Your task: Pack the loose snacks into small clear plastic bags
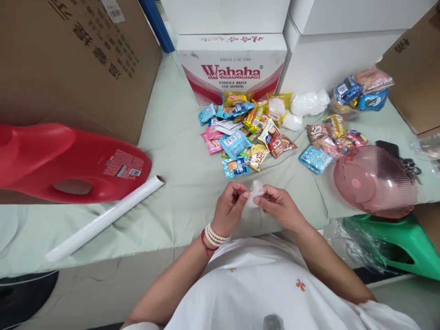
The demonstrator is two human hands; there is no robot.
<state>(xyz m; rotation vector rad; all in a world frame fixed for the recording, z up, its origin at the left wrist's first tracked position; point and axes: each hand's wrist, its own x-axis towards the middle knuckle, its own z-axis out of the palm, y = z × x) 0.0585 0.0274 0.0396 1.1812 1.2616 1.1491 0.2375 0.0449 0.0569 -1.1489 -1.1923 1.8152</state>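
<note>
Between my two hands is a small crumpled piece of clear, whitish plastic [255, 192], held over the front edge of the green cloth. My left hand [231, 206], with white beads and a red cord at the wrist, pinches its left side. On its right side, the fingers of my right hand [280, 206] are closed on it too. Just beyond my hands lies a pile of small wrapped snacks [237, 143] in blue, yellow, pink and brown packets. Whether anything sits inside the plastic, I cannot tell.
A Wahaha water carton [233, 68] stands behind the pile. At left are a red plastic stool [85, 160], a white roll [106, 217] and a large cardboard box [79, 59]. To the right are more snack packets [316, 158], a pink ribbed bowl [378, 183] and a green stool [415, 243].
</note>
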